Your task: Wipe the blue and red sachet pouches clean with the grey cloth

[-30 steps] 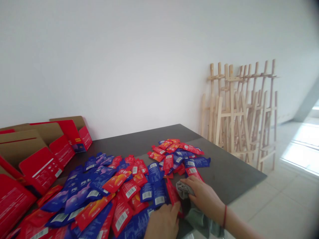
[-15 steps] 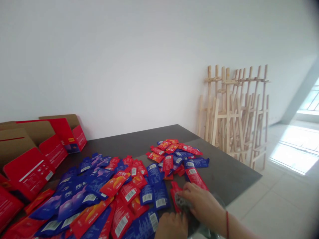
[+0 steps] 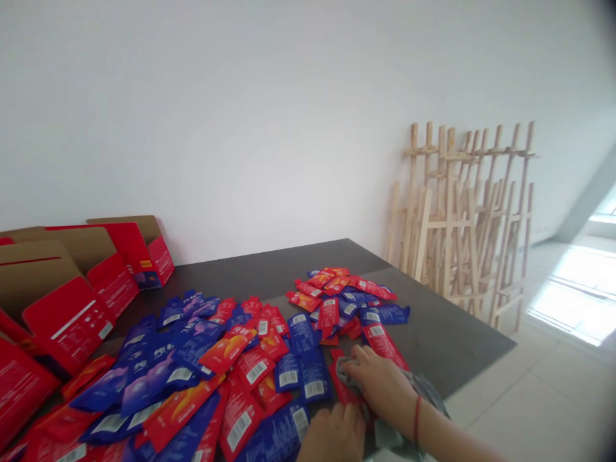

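My right hand (image 3: 385,385), with a red cord on its wrist, is closed on a crumpled grey cloth (image 3: 350,372). The cloth presses on a red pouch (image 3: 339,380) lying on the dark table. At the bottom edge my left hand (image 3: 333,434) has its fingers curled together at the near end of that pouch, which they partly hide. Left of my hands spreads a heap of blue pouches (image 3: 289,372) and red pouches (image 3: 239,423) with barcodes. Beyond my right hand lies a smaller mixed pile, with a red pouch (image 3: 382,343) nearest to the fingers.
Open red cardboard boxes (image 3: 72,324) with brown insides stand along the table's left side. The dark table (image 3: 457,333) ends at right, above a tiled floor. Under my right forearm lies greenish clear plastic (image 3: 389,439). Wooden easels (image 3: 450,224) lean by the white wall.
My right hand has slid the cloth slightly toward the far end of the red pouch. The view has shifted a little, and the left hand stays by the pouch's near end.
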The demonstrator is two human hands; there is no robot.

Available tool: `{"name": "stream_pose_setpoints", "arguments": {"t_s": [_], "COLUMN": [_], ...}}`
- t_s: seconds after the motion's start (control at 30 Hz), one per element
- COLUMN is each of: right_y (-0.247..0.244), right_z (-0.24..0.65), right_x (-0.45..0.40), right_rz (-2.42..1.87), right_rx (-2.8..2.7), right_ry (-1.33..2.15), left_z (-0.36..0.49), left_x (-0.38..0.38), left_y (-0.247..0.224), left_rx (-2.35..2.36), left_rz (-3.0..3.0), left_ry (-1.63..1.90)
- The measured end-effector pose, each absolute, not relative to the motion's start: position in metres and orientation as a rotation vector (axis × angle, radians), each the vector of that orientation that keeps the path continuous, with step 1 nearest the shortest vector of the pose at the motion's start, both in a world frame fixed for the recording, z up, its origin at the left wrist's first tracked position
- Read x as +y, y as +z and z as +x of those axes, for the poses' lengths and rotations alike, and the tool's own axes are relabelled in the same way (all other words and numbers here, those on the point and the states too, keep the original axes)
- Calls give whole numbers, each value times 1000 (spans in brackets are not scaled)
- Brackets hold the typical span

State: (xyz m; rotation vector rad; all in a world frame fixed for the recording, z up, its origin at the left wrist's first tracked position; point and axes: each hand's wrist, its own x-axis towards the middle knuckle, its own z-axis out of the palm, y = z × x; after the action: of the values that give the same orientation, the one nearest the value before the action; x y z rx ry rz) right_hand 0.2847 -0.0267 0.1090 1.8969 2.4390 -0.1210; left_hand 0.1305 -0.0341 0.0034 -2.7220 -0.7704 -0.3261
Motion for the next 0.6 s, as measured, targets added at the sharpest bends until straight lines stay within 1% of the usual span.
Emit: {"name": "stream_pose_setpoints", "arguments": {"t_s": [0.1,0.23,0.43,0.6], "right_y": [100,88,101,106], "right_z": [293,299,278,272], "right_x": [-50,-64,-36,-17], "right_rz": [1830,1775,1947,2089], "right_rx": [2485,2549,2445,2397], "right_ry": [-182,-225,-118,-118], "left_z": [135,139,133,130], "left_x": [-35,-35,-34,-38], "left_y": [-3,-7,12,33], "left_rx": [-829,-745,-626,-635], "left_rz": [-2726,-2717,-2715,-2769], "left_ry": [-263,-199,-332,-284]}}
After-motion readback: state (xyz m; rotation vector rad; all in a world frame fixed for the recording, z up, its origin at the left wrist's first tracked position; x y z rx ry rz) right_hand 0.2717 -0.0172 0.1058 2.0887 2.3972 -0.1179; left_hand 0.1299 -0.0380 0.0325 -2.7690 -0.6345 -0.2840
